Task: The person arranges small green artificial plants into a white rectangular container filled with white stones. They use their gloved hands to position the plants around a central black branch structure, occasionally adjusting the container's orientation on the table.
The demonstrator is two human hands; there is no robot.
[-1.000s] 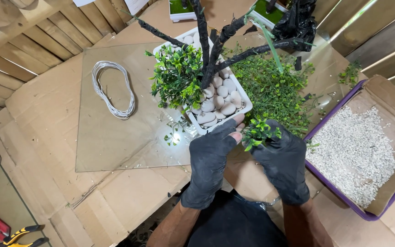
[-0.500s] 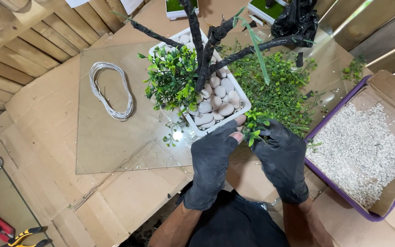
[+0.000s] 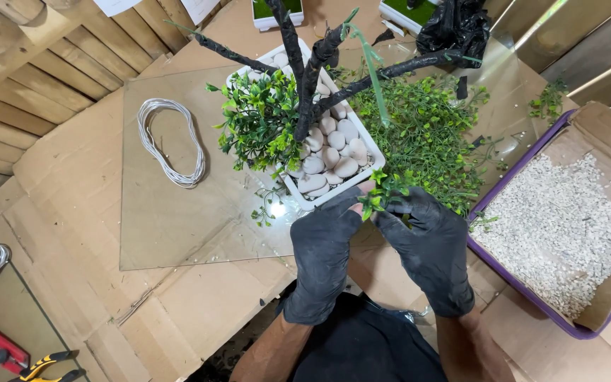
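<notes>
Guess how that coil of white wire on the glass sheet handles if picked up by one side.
The coil of white wire probably sags: its thin loops lie loose and uneven. Likely light. With no tie visible, strands may spread or slide on the smooth glass sheet.

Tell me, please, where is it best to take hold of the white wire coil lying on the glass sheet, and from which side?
Probably from above, at one long side of the white wire coil. It lies flat on the glass sheet as an open oval, so fingers can pinch the bundled strands across, one fingertip inside the loop and one outside. The left side is free of leaves.
</notes>
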